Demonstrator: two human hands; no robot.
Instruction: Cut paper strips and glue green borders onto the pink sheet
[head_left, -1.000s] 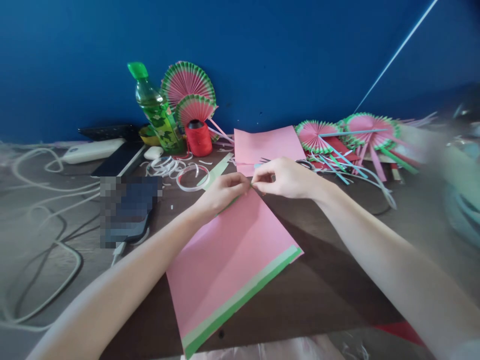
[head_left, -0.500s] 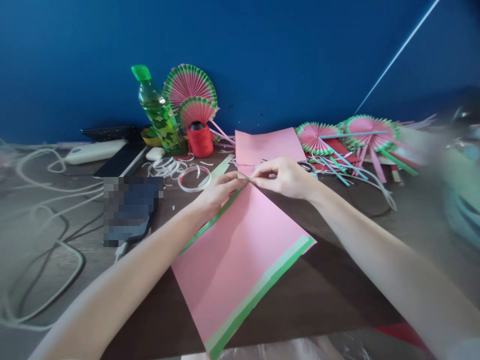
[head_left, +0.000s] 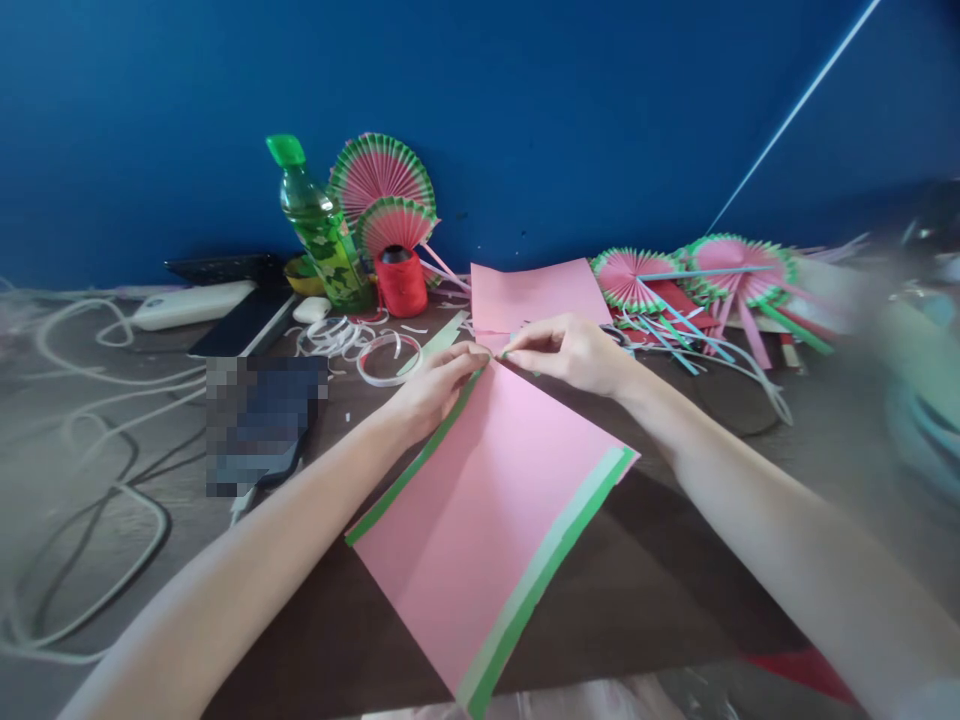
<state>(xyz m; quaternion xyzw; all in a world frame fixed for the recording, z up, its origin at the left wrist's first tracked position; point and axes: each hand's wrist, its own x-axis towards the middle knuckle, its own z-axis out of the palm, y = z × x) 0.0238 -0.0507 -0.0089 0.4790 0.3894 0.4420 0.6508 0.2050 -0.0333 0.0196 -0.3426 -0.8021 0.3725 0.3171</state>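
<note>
A pink paper sheet (head_left: 465, 480) with a green strip along two opposite edges lies at a slant in front of me. Beside one strip is a pale green band. My left hand (head_left: 442, 385) is closed on the sheet's far corner, its fingers along the green strip (head_left: 420, 455) on the left edge. Just right of that corner my right hand (head_left: 566, 350) pinches a small green end of paper between thumb and finger. Whether this end is still joined to the strip I cannot tell. Behind my hands lies another pink paper sheet (head_left: 540, 292).
Pleated pink-and-green paper fans (head_left: 382, 180) lean on the blue wall beside a green bottle (head_left: 322, 240) and a red thread spool (head_left: 401, 282). More fans (head_left: 739, 265) lie at the right. A tape ring (head_left: 390, 358), phone (head_left: 270, 420) and white cables (head_left: 150, 500) are left.
The sheet has swung a little to the right at its near end, showing more of the left green strip. My right fingertips have moved slightly apart from my left ones.
</note>
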